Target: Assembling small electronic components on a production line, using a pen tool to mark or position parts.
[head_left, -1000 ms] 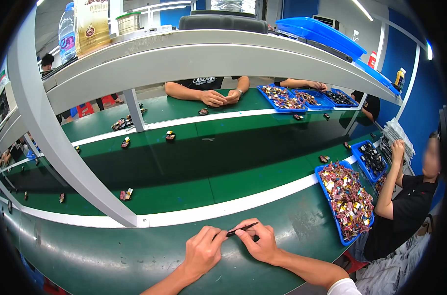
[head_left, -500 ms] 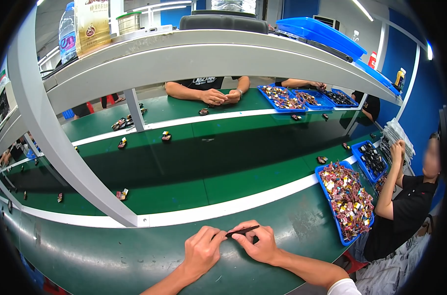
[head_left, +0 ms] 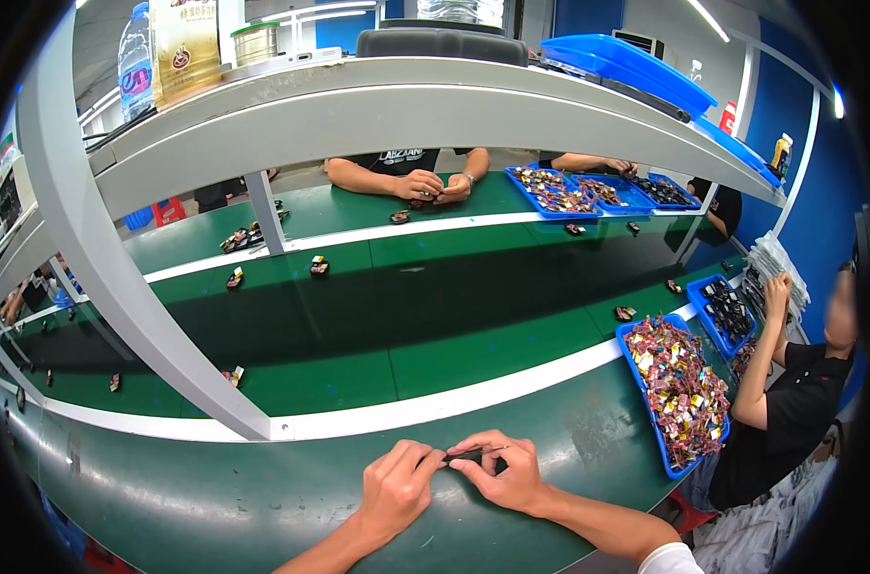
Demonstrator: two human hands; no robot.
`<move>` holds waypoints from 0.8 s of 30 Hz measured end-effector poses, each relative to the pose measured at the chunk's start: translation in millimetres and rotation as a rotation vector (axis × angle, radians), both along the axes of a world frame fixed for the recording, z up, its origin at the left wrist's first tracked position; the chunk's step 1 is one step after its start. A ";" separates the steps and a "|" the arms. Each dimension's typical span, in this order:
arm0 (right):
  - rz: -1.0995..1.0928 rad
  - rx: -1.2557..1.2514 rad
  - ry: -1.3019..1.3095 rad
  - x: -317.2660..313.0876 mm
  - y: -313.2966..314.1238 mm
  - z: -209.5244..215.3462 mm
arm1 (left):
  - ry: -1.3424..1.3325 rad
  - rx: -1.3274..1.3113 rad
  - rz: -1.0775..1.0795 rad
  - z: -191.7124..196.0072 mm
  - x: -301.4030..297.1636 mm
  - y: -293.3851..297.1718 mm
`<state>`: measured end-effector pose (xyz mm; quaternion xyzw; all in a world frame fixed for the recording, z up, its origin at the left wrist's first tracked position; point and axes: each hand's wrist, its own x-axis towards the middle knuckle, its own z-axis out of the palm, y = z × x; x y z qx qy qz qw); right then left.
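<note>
Both hands meet low over the green surface (head_left: 215,497): my left hand (head_left: 396,486) and my right hand (head_left: 509,471) pinch a thin dark strip (head_left: 475,452) between their fingertips, fingers closed narrow around it. Off to the right of my right hand sits a blue plastic tray (head_left: 647,409) heaped with small coloured parts, just beside another person's arm (head_left: 758,383).

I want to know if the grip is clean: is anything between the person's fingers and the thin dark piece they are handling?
Nothing visible is. The left hand and right hand pinch the thin dark piece directly between their fingertips, just above the green bench. The nearest other thing, the blue tray, sits off to the right.
</note>
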<state>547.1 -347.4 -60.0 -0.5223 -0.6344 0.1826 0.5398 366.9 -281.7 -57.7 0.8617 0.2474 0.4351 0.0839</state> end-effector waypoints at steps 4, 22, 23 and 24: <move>-0.024 0.048 -0.008 0.9 1.2 -3.0 | 0.007 0.006 0.001 -0.7 0.4 0.4; -0.012 0.014 0.007 -0.6 1.0 2.8 | 0.028 0.007 -0.011 0.0 -1.0 -0.3; -0.011 0.014 0.007 -0.6 1.0 2.7 | 0.028 0.012 -0.008 -0.6 -1.1 -0.4; -0.011 0.010 0.007 -0.7 0.9 2.1 | 0.028 0.012 -0.007 -0.4 -1.1 -0.5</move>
